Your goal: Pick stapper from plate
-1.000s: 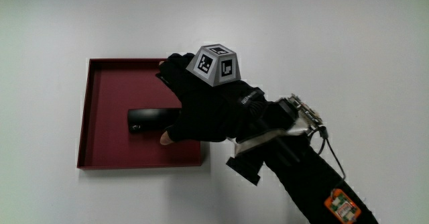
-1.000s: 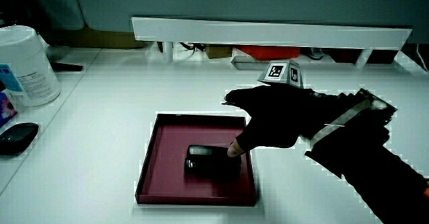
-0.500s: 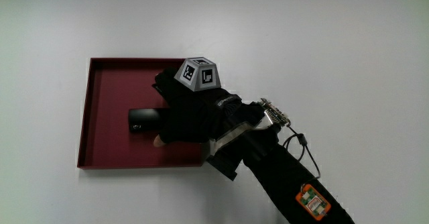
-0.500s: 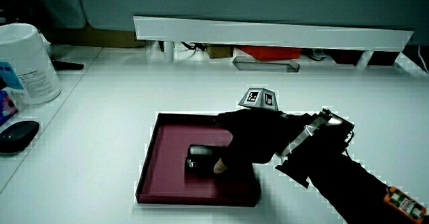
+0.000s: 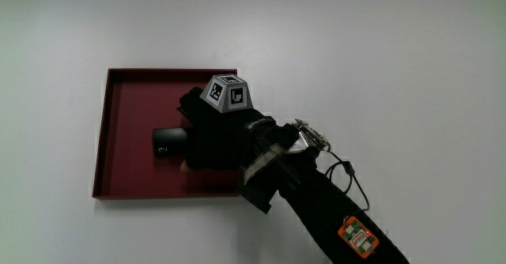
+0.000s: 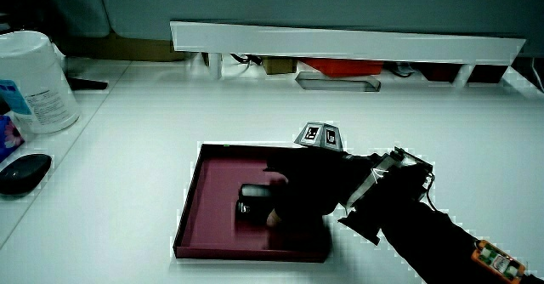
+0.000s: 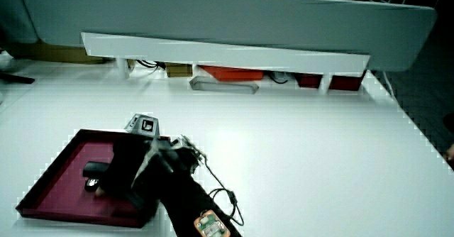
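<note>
The table is a plain white surface, and on it sits a square dark-red plate with a low raised rim. In both side views a low white partition runs along the table's edge farthest from the person, with an orange-red object and a flat grey tray tucked under it.

The black stapler lies flat inside the plate, about midway between the plate's nearer and farther rims. The hand is down over one end of it, the patterned cube on its back facing up. The fingers are curled around the stapler's covered end — a bare thumb tip shows at the stapler's nearer edge in the main view — and the stapler rests on the plate floor. The forearm runs from the hand off the plate's corner toward the person, carrying a small cable and an orange tag.

A side view shows the exposed end of the stapler from the front — two stacked dark parts. That same view takes in a white canister and a dark computer mouse near the table's edge, well apart from the plate; the main view is too narrow to include them.
</note>
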`<action>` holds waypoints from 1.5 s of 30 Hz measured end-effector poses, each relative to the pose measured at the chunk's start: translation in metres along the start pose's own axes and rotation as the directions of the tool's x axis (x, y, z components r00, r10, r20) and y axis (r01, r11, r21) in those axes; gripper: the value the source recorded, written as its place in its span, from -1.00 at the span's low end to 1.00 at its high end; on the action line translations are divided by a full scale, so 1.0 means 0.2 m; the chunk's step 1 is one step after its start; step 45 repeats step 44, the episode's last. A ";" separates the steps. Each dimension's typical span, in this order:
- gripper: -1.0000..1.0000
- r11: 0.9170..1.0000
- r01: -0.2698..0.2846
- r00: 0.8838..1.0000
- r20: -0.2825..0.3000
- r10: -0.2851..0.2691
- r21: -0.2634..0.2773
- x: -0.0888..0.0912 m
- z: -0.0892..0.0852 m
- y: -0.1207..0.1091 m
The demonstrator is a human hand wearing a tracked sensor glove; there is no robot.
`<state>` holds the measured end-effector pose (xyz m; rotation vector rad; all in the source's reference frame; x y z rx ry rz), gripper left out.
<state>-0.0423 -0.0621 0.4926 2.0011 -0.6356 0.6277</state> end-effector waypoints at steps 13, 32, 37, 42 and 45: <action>0.75 0.991 -0.030 0.999 -0.005 0.031 0.129 0.02 -0.01 0.00; 1.00 0.962 -0.122 0.992 0.045 0.114 0.245 -0.05 0.17 -0.17; 1.00 0.940 -0.166 0.986 0.015 0.169 0.300 -0.11 0.32 -0.34; 1.00 0.911 -0.234 0.972 0.064 0.225 0.341 -0.04 0.41 -0.40; 1.00 0.893 -0.269 0.963 0.103 0.249 0.361 0.01 0.44 -0.41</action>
